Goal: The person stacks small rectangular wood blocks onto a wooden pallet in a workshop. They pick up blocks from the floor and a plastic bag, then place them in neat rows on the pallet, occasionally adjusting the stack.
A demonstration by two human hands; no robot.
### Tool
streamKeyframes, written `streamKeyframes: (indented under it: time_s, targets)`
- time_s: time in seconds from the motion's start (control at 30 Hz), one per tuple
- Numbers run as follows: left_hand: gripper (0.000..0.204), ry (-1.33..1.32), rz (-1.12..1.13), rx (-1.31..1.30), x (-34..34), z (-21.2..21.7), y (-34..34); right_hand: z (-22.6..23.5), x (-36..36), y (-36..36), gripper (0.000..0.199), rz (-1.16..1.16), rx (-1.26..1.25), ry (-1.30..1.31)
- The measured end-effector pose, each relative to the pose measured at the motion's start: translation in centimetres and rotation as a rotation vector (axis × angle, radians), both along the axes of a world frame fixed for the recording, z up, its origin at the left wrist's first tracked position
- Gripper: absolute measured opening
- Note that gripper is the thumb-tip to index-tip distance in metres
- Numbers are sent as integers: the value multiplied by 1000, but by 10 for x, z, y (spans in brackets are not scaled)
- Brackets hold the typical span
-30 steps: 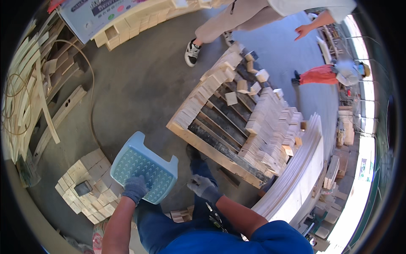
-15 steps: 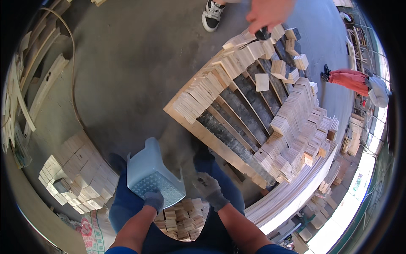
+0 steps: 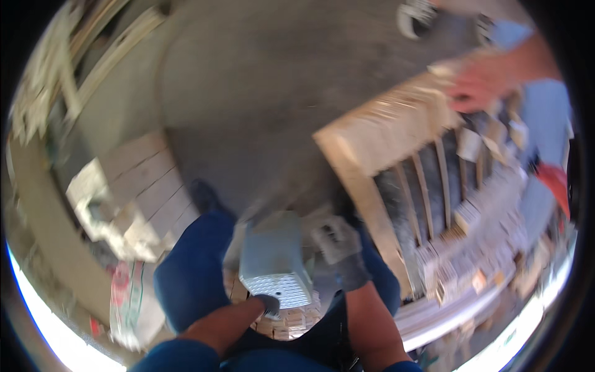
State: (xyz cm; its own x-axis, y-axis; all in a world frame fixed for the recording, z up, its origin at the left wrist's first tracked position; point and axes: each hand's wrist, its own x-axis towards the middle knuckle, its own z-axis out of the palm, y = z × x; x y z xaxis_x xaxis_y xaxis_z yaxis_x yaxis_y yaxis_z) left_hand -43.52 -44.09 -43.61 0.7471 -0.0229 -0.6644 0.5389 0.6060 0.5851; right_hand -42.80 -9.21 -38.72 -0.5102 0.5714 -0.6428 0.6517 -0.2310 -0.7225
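Shifted inward since the earlier frame, the pale blue stool (image 3: pixel 271 249) now sits between the knees, tilted, seat toward the body. At the seat's near edge, the left hand (image 3: pixel 269 304) has its fingers gripping; the right hand's (image 3: pixel 338 240) fingers curl beside the stool (blur hides whether they hold anything).

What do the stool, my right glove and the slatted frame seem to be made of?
Stool: probably smooth moulded plastic, given rounded corners and patterned top. Right glove: likely fabric, from its matte surface, though blurred. Slatted frame: apparently unpainted wood, from its tan colour.
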Motion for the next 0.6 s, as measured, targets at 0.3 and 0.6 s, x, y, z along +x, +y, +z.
streamKeyframes:
  time_s: [0.3, 0.6]
  targets:
    - [25, 850, 455, 1002, -243, 2, 169, 21, -88, 27, 51, 400, 46, 69]
    - [80, 1955, 1087, 1588, -469, 147, 44, 40, -96, 11, 49, 359, 455, 256]
